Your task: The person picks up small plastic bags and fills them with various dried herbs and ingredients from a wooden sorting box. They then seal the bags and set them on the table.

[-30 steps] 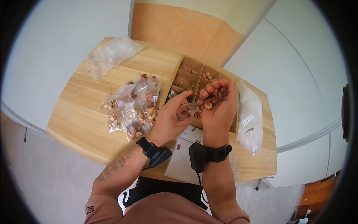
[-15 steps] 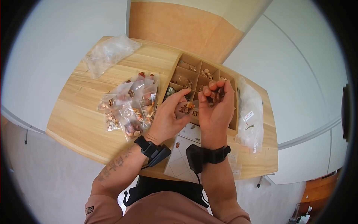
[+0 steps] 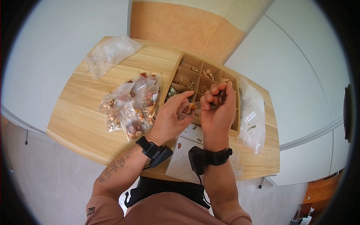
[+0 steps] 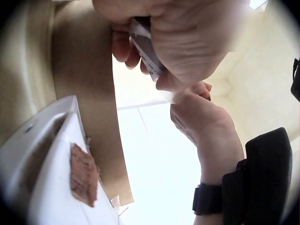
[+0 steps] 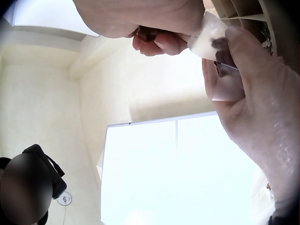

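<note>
My left hand holds a small clear plastic bag between thumb and fingers, with brown and orange dried pieces inside. In the right wrist view the bag reaches over to the other hand. My right hand is turned palm up, fingers curled round a small heap of reddish-brown dried slices. Both hands are over the near part of a wooden compartment box. Its far compartments hold small amounts of dried pieces, and green leafy bits lie in one beside my left hand.
Left of the box, several filled clear bags lie in a pile. A crumpled plastic bag is at the back left; another large bag with labels lies on the right. Below my wrists is a white lined board, with a reddish piece on white.
The pale round slice that stuck out of my right hand no longer shows there, and its fingers have curled in. The bag in my left hand has turned, showing orange pieces.
</note>
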